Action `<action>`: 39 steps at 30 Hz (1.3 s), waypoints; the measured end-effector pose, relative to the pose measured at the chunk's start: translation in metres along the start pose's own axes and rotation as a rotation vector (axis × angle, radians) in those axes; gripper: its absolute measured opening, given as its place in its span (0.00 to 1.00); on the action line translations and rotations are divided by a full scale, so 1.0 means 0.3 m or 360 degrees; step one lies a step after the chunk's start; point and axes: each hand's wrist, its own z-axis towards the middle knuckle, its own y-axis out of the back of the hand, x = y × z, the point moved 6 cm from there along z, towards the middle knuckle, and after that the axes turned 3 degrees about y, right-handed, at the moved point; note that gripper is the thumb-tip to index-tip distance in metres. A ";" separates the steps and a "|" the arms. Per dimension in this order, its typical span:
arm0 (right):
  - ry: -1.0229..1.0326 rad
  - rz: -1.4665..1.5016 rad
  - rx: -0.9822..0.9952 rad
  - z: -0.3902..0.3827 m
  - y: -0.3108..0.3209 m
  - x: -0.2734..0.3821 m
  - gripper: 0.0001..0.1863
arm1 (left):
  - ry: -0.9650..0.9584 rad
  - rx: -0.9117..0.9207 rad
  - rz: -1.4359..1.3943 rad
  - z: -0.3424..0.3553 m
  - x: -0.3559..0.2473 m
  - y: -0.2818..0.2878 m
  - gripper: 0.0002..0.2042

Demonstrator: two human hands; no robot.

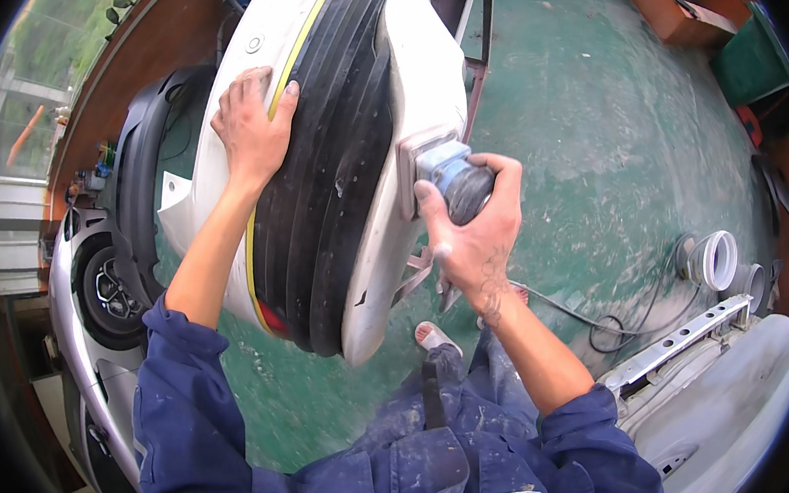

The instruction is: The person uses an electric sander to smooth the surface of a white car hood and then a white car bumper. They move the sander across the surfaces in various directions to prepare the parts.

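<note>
Head view. A white car bumper [407, 90] with a black ribbed middle section stands on edge over the green floor [606, 152], just in front of the person's knees. Left hand [251, 129] lies flat with fingers spread over the bumper's outer white edge, bracing it without closing around anything. Right hand [475, 225] is wrapped tight around the body of a small blue-grey sander [447, 172], whose pad sits against the bumper's near white face.

Judgement: the work goes best with the pad kept flat to the curve, light even pressure, and the left hand steadying the panel against wobble.

Hard to make out: the pad's contact face is hidden; the bumper's upper end runs out of frame; what the bumper rests on cannot be told. A cable [592, 322] trails across the floor, its link to the sander unclear.
</note>
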 end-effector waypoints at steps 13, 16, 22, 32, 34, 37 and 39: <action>0.0374 -0.0013 0.0120 -0.043 0.001 0.013 0.35 | -0.0016 -0.0053 0.0074 -0.003 0.001 0.011 0.26; 0.0686 0.0084 0.0283 -0.246 -0.002 0.016 0.37 | 0.0012 -0.0003 0.0010 0.003 0.000 0.001 0.27; 0.1061 0.0128 0.0533 -0.283 -0.001 -0.024 0.38 | 0.0007 -0.0014 -0.0002 -0.002 -0.006 0.013 0.26; 0.0755 -0.0014 0.0311 -0.128 -0.008 0.047 0.40 | -0.0008 -0.0051 0.0094 -0.005 -0.015 0.014 0.25; 0.0932 0.0017 0.0378 -0.240 -0.012 0.054 0.41 | 0.0007 -0.0031 0.0089 -0.004 -0.025 0.024 0.25; 0.1047 0.0015 0.0423 -0.255 -0.014 0.037 0.42 | 0.0026 -0.0019 0.0064 -0.003 -0.024 0.026 0.25; 0.0978 -0.0004 0.0372 -0.147 -0.015 0.018 0.42 | 0.0041 -0.0009 0.0048 -0.012 -0.010 0.018 0.27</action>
